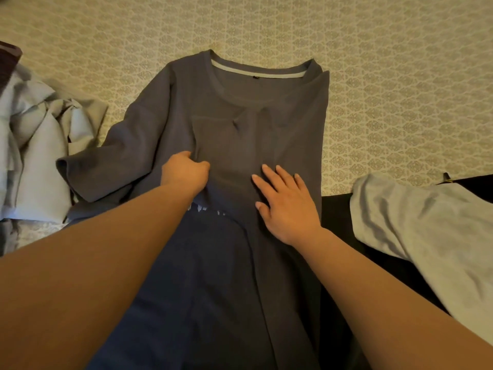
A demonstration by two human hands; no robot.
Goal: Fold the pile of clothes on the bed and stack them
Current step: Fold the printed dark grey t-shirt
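A dark grey T-shirt [240, 110] lies spread on the patterned bedspread [386, 62], neckline at the far end. Its right side is folded inward, while its left sleeve still sticks out to the left. My left hand [184, 173] grips a bunch of the shirt's fabric near the middle, fingers curled round it. My right hand [285, 201] lies flat on the shirt's folded right part, fingers straight and spread. The shirt's lower end runs toward me between my forearms.
A crumpled pile of pale blue-grey clothes [34, 145] lies at the left. A light grey garment [432, 236] rests at the right over a dark surface [336, 209]. Dark blue fabric [202, 289] shows under the shirt near me.
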